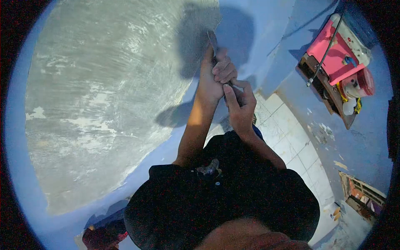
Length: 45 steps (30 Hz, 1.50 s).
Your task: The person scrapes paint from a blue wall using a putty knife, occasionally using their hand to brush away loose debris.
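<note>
My left hand (pixel 216 79) is raised in front of the wall, its fingers wrapped round a putty knife (pixel 212 41). Only a strip of the thin blade shows above the fingers; most of the handle is hidden in the grip. Just below and to the right, my right hand (pixel 241 103) is closed, thumb and fingers pinching at the lower end of the tool and touching the left hand. Behind them stretches a large rough grey patch (pixel 104 83) with whitish smears, set in the blue painted wall (pixel 233 25). Shadows of my head and hands fall across both.
On the right wall a brown wooden shelf (pixel 321 83) carries a pink plastic item (pixel 329 52) and a clear tub (pixel 358 83) with a reddish rim. A dark cable (pixel 329 50) hangs before it. White floor tiles (pixel 287 129) lie below, and a framed wall opening (pixel 362 193) is lower right.
</note>
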Tool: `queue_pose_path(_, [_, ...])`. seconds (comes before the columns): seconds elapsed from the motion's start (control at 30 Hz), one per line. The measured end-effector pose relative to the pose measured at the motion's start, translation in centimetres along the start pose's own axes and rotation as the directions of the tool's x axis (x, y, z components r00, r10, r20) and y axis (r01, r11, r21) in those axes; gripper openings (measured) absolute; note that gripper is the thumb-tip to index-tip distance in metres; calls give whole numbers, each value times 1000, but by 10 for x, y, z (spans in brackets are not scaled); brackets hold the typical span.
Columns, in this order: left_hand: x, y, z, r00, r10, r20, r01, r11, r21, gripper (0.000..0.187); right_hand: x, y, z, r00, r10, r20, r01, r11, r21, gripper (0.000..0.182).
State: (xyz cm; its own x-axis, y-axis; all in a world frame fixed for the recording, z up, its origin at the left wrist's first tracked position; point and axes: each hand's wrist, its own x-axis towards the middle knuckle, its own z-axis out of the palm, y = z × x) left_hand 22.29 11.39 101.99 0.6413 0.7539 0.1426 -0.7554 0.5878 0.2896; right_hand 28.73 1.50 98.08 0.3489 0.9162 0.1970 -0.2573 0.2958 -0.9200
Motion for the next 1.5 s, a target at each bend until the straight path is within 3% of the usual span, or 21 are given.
queue_pose_path(0.17, [-3, 0, 1, 1000, 2, -27, -2, 1000, -9, 45, -3, 2, 2, 998, -62, 8, 62, 998, -28, 19])
queue_pose_path(0.23, [-4, 1, 0, 1000, 0, 11, 0, 1000, 7, 40, -3, 3, 2, 999, -49, 9, 49, 999, -21, 19])
queue_pose_path(0.37, [-2, 1, 7, 996, 27, -84, -18, 994, 104, 48, -5, -5, -1, 991, 133, -10, -133, 991, 29, 21])
queue_pose_path(0.47, [-1, 2, 2, 998, 1, -60, 3, 997, 78, 48, -4, 5, 1, 999, 19, -44, -17, 999, 39, 20])
queue_pose_path(0.57, [-2, 4, -2, 999, 15, 30, -18, 995, 93, 38, -2, 3, 0, 999, 47, -24, -47, 999, 13, 19])
queue_pose_path(0.67, [0, 3, 7, 996, 19, -86, -12, 997, 79, 46, 2, 1, 2, 999, -5, -37, 5, 1000, -2, 18])
queue_pose_path(0.77, [4, 3, 10, 999, 13, -43, -9, 995, 98, 46, 4, 4, 1, 999, -43, -2, 42, 998, -37, 18])
queue_pose_path(1.0, [-1, 3, 7, 997, 23, -70, -14, 992, 125, 46, -3, 1, 4, 996, 76, -38, -73, 995, 74, 20])
queue_pose_path(1.07, [-1, 3, 9, 996, 28, -86, -16, 991, 135, 46, -3, -3, 6, 999, 48, -10, -48, 999, 11, 19])
queue_pose_path(1.27, [-3, 6, 19, 982, 37, -185, -1, 982, 191, 47, -8, -8, 12, 987, 145, -68, -136, 983, 124, 20])
queue_pose_path(1.5, [0, 7, 23, 982, 42, -185, 2, 972, 235, 46, -7, -10, 11, 985, 164, -51, -154, 975, 159, 19])
